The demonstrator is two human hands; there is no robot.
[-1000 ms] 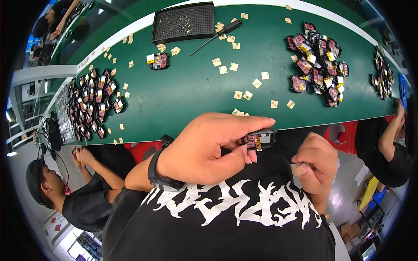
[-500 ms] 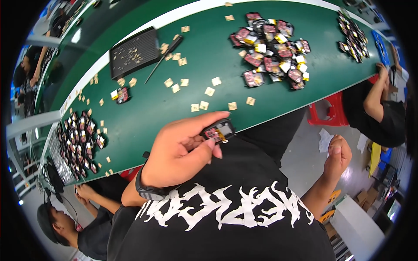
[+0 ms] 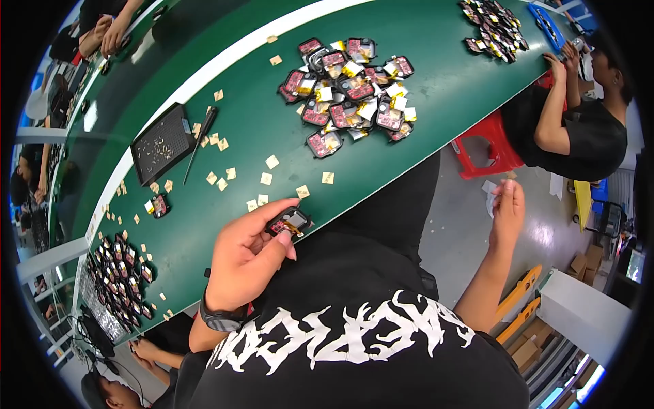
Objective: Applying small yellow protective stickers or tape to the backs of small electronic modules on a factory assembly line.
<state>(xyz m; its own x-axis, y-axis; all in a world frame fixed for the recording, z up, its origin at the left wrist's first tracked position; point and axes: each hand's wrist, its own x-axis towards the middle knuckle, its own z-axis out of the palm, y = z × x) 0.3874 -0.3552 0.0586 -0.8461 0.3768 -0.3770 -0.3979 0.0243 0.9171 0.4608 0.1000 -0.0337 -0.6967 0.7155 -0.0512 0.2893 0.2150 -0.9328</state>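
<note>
My left hand holds a small black device housing between thumb and fingers, just over the table's near edge. Its open side faces up and shows a reddish circuit board and a grey part. Away to the right, past the table edge, my right hand is raised with its fingers closed together. A tiny tan bit shows at its fingertips, too small to name. Beyond my left hand, small tan paper squares lie scattered on the green table.
A heap of similar housings with white-and-yellow parts lies mid-table; other piles sit at far left and far right. A black tray of small bits stands beside a screwdriver. A co-worker sits at right by a red stool.
My view has shifted, so the table things appear further left. My right hand has gone from a closed fist to raised fingertips pressed together. My left hand keeps hold of the device housing.
</note>
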